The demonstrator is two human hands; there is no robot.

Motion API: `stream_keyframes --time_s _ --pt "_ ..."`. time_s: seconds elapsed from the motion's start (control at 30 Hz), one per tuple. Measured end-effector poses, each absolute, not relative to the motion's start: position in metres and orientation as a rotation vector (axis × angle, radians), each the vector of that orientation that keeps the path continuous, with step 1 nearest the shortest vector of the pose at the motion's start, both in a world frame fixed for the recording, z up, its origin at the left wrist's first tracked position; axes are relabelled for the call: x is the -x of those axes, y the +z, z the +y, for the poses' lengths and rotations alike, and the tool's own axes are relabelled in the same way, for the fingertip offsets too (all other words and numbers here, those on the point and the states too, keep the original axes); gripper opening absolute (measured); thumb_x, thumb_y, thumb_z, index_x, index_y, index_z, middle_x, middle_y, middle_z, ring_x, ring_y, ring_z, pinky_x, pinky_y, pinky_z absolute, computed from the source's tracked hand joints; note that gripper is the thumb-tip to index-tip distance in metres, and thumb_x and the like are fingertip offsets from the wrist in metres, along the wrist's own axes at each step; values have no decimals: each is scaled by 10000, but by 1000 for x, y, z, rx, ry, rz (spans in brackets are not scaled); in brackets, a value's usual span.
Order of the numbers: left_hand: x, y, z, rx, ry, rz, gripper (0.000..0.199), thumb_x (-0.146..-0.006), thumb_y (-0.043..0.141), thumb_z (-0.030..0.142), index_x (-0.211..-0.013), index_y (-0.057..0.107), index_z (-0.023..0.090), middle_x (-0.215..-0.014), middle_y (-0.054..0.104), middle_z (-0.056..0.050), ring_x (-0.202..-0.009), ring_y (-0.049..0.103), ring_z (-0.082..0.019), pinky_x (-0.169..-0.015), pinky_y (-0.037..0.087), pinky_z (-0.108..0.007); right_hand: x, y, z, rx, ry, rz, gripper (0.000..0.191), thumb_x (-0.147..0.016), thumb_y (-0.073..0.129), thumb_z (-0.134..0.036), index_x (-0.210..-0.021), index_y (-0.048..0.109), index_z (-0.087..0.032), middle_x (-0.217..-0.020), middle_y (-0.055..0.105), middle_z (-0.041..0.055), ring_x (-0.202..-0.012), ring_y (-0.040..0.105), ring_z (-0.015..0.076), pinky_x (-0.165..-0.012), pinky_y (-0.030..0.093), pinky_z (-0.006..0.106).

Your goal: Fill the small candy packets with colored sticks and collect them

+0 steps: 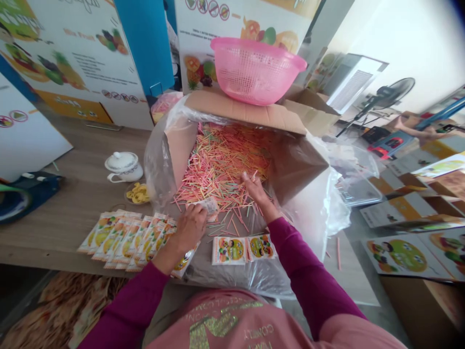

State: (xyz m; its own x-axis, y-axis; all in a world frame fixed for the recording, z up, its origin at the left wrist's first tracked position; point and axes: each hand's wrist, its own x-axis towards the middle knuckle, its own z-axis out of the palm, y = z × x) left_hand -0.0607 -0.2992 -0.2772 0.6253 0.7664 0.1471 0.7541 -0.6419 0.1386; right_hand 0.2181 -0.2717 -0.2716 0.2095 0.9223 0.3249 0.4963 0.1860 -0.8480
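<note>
Pink-orange sticks [221,165] — right hand [256,190] among them, left hand [192,228] on a sachet [209,205].

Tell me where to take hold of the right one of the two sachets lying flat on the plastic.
Grip the right sachet by its outer right edge, coming from above and the right. It lies thin and flat on the clear plastic liner, and its left edge sits against the other sachet, so that side is crowded.
</note>
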Motion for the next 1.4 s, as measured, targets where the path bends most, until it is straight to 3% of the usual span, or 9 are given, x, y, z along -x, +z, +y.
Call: stream_keyframes --time_s 0.13,0.23,0.43,0.67,0.77,0.87,1.0,1.23,1.4 --pt "53 -276 -297 -2794 241 1368 268 -979 463 134 -947 727 170 -1058 710 -142 -1108 615 -296 -900 492 -391 -212 -293 -285 1568 528 -1645 302 -899 662 -471 -783 689 -193 -861 709 57 -916 601 209 -890 464 316" --pt "51 -277 -297 -2786 247 1404 269 -993 463 161 -945 728 162 -1057 707 -153 -1102 625 -304 -888 497 -396 -211 -299 -279 1618 553 -1695 153 -832 699 -322 -752 681 -192 -881 726 58 -940 602 200 -917 444 299" --pt "48 -271 -303 -2749 156 1421 268 -970 472 124 -1037 730 148 -1137 706 -165 -1127 624 -316 -890 500 -411 -214 -293 -270 1475 631 -1440 486 -963 458 -583 -645 534 -222 -649 563 -8 -640 513 140 -675 447 264" --pt "52 -267 -293 -2719 250 1490 258 -948 492 127 -916 743 176 -1111 710 -150 -1158 604 -311 -923 497 -413 -209 -280 -287 1189 684 -941 384 -780 736 -535 -964 732 -199 -659 509 -65 -546 366 90 -533 336 237" --pt "54 -268 -299 -2769 189 1459 258 -931 493 106 -911 743 169 -1089 717 -159 -1144 604 -329 -924 490 -430 -209 -282 -287 1181 729 -859 418 -730 793 -543 -945 727 -191 -624 464 -78 -530 333 84 -508 298 235" --pt "56 -269 -304 -2773 128 1408 271 -929 486 89 -976 742 166 -1087 724 -149 -1087 632 -304 -890 491 -397 -209 -285 -282 1191 836 -764 500 -742 749 -680 -884 692 -204 -546 342 -105 -477 287 90 -462 274 247" --pt "60 -272 -298 -2712 211 1433 260 -933 485 102 -930 736 167 -1070 727 -135 -1026 656 -266 -831 484 -350 -208 -282 -279 1125 956 -788 581 -818 635 -790 -903 650 -216 -518 355 -102 -462 404 113 -478 370 268" --pt "71 -274 -271 -2159 712 1317 258 -875 589 286 -662 684 177 -672 609 -1 -646 557 -146 -627 412 -263 -202 -265 -293 910 1152 -677 503 -761 787 -667 -961 616 -238 -492 185 -161 -416 137 82 -402 232 228" --pt "60 -272 -282 -2077 890 1193 199 -856 607 268 -747 746 176 -711 666 -6 -662 588 -147 -641 454 -258 -184 -242 -302 848 1137 -695 412 -810 761 -617 -882 594 -248 -479 152 -155 -412 104 82 -406 190 226"
